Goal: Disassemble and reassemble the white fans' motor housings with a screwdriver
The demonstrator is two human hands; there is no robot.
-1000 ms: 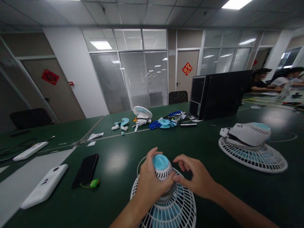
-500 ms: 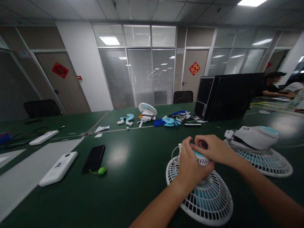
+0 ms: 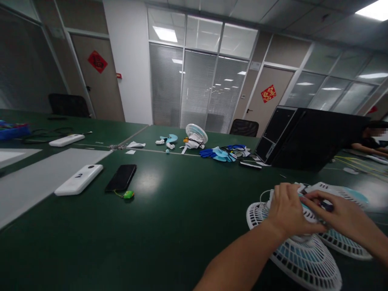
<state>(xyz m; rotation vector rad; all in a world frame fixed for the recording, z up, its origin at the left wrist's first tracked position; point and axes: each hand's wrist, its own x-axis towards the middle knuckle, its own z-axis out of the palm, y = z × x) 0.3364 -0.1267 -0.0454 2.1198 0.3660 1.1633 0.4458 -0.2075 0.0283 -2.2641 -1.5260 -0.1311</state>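
A small white and light-blue fan lies face down on its round grille near the table's front right. My left hand is closed around the fan's motor housing, with the thumb along its near side. Over the top of the same housing, my right hand pinches a small dark object; fingers cover most of it, so I cannot tell its kind. A thin white cord loops out at the housing's left. Just behind my right hand lies a second face-down fan, partly covered.
A black computer case stands at the back right. A third fan, light-blue blades and blue gloves lie farther back. To the left are a phone and white power banks. A person sits at far right.
The view has turned and tilted, so the hands and fan appear farther right and lower. My right hand has rolled slightly and its fingers are more extended. My left hand keeps its hold.
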